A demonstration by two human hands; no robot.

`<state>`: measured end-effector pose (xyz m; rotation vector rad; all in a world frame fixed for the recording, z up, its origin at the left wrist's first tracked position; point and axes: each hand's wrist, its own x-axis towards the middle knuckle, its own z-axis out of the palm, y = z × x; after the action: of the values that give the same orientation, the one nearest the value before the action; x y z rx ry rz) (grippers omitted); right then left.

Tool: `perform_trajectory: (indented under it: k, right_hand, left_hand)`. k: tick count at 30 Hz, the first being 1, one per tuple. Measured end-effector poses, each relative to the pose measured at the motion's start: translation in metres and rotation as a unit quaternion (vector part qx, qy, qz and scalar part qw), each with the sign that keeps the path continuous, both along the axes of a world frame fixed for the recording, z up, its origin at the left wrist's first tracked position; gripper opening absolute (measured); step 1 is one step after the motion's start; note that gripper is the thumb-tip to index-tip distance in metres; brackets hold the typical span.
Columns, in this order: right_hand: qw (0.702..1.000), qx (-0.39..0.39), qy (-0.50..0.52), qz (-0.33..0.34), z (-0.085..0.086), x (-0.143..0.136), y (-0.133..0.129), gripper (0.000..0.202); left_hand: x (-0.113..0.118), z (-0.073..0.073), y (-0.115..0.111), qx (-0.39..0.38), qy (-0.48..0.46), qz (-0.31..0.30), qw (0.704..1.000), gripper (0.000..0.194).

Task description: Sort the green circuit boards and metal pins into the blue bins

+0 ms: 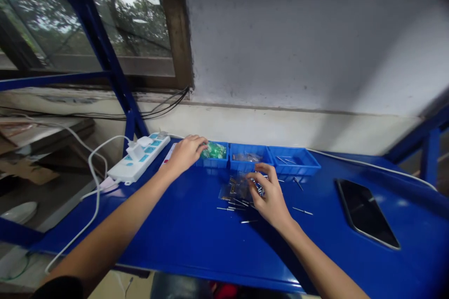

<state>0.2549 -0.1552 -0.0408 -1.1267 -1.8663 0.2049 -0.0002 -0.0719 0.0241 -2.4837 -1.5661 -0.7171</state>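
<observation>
Left hand: at the left bin, fingers bent and fingertips at the edge of the green packets; whether it grasps one cannot be told. (189, 152)
Right hand: over the counter, in front of the middle and right bins; thumb and fingers curved beside the clear bag and loose pins; whether it grasps anything cannot be told. (270, 196)
Green packets: inside the left bin, partly covered by the left hand. (214, 150)
Clear bag: flat on the counter, in front of the middle bin, small brass-coloured parts inside; its right side reaches the right hand's fingers. (230, 188)
Loose pins: thin, metallic, scattered on the counter around the clear bag and the right hand; some partly hidden by the fingers. (304, 211)
Bins: three, blue, in a row before the wall; left bin (214, 163), middle bin (245, 166), right bin (298, 168).
Middle bin contents: clear packaging, contents too small to identify.
Right bin contents: a few thin metallic pins.
Counter: blue, glossy surface. (196, 238)
Phone: dark screen facing up, on the counter, well to the right of the right hand. (366, 215)
Power strip: white, at the counter's left side, a white plug (136, 150) inserted. (135, 166)
Window: upper left, trees visible outside. (129, 18)
</observation>
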Motion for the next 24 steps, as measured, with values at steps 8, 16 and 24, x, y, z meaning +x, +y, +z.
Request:
perform_trajectory:
  k: [8,16,24]
  right_hand:
    - [0.999,-0.002,0.015,-0.033,0.001,0.008,0.005,0.017]
    - [0.999,-0.044,-0.022,-0.016,0.009,0.011,0.009,0.021]
    - [0.970,-0.078,-0.226,-0.035,-0.006,0.089,-0.013,0.064]
  left_hand:
    - [0.004,0.010,0.012,-0.065,0.109,-0.042,0.991,0.020]
    - [0.006,-0.003,0.023,-0.134,0.111,-0.009,0.985,0.015]
    - [0.042,-0.032,-0.060,-0.034,-0.011,-0.055,0.998,0.047]
